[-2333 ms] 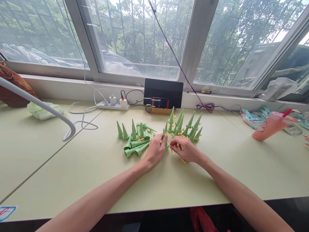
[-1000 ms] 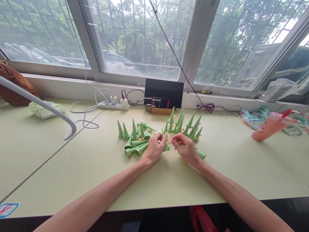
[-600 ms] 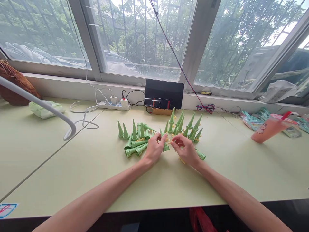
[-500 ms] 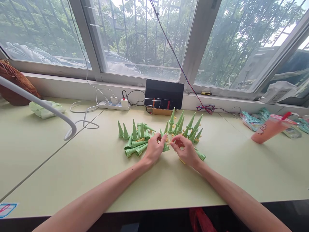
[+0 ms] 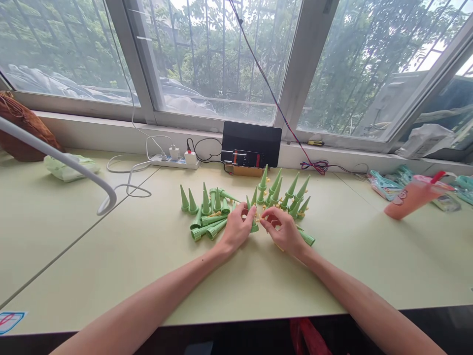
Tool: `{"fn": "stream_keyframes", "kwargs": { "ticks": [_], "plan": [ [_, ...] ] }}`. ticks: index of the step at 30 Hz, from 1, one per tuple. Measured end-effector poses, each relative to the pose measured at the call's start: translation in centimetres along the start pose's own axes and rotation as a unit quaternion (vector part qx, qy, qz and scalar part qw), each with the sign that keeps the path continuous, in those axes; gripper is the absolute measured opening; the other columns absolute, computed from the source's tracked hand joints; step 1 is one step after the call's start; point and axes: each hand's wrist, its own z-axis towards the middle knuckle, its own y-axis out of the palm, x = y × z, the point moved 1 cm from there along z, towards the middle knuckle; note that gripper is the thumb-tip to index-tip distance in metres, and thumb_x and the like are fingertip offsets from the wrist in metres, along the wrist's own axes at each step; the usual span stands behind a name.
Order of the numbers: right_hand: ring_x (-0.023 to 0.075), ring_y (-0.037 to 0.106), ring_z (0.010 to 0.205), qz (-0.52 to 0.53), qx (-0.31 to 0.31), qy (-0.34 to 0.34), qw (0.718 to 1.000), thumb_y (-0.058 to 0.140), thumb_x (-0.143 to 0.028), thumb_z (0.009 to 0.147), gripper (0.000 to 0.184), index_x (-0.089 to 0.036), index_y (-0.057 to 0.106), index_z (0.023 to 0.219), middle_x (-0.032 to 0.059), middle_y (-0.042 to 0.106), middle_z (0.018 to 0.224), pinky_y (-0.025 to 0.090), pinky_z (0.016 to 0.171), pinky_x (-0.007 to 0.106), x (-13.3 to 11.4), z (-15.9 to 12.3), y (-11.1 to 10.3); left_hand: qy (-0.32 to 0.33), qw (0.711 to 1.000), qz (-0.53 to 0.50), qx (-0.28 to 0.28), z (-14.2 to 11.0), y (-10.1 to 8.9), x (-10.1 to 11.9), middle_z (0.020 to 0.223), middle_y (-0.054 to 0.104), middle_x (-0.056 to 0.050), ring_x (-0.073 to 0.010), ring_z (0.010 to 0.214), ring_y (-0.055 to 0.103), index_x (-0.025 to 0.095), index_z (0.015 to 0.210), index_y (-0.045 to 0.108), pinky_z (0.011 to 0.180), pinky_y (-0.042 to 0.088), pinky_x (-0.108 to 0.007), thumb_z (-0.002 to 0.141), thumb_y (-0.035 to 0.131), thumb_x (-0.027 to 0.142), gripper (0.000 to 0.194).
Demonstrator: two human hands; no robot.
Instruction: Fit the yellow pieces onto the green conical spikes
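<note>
My left hand (image 5: 238,226) is closed around a green plastic watering spike (image 5: 254,227), its collar showing below the thumb. Beside it, my right hand (image 5: 283,229) pinches a small yellow plastic piece (image 5: 259,217) against the side of that spike. To the left lie several loose green spikes (image 5: 209,228), some on their sides and some upright. Behind my right hand stand several green spikes with yellow pieces on them (image 5: 291,190). Another green spike (image 5: 307,237) lies by my right wrist, and a yellow piece (image 5: 280,247) is partly hidden under that hand.
A dark tablet (image 5: 251,140) with a phone (image 5: 246,159) before it leans at the window. A power strip (image 5: 175,161) with white cables stands at the back left. On the right are a pink drink cup (image 5: 416,196) and plastic packets (image 5: 386,185). A white curved bar (image 5: 74,165) crosses the left.
Both hands stay almost in place. The held spike has turned slightly, and the right fingertips with the yellow piece have come a little closer to it.
</note>
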Motion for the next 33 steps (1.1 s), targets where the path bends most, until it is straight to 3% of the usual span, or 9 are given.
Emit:
{"fn": "stream_keyframes", "kwargs": {
  "ticks": [12, 33],
  "plan": [
    [0.0151, 0.061, 0.066, 0.016, -0.015, 0.002, 1.000, 0.060, -0.037, 0.094, 0.016, -0.021, 0.060, 0.096, 0.0051, 0.066, 0.092, 0.055, 0.060, 0.029, 0.08, -0.03, 0.07, -0.017, 0.998, -0.058, -0.030, -0.17, 0.11, -0.13, 0.063, 0.050, 0.004, -0.0094, 0.055, 0.043, 0.020, 0.076, 0.040, 0.048, 0.032, -0.022, 0.091, 0.055, 0.048, 0.035],
    [0.0130, 0.056, 0.065, 0.028, -0.025, -0.011, 0.999, 0.061, -0.029, 0.093, 0.007, -0.023, 0.062, 0.091, 0.0017, 0.064, 0.088, 0.049, 0.060, 0.026, -0.15, 0.11, 0.05, -0.014, 0.998, -0.057, -0.033, 0.03, 0.19, -0.74, 0.063, 0.044, 0.005, -0.0099, 0.058, 0.043, 0.020, 0.073, 0.037, 0.050, 0.033, -0.022, 0.091, 0.056, 0.048, 0.038]
  ]
}}
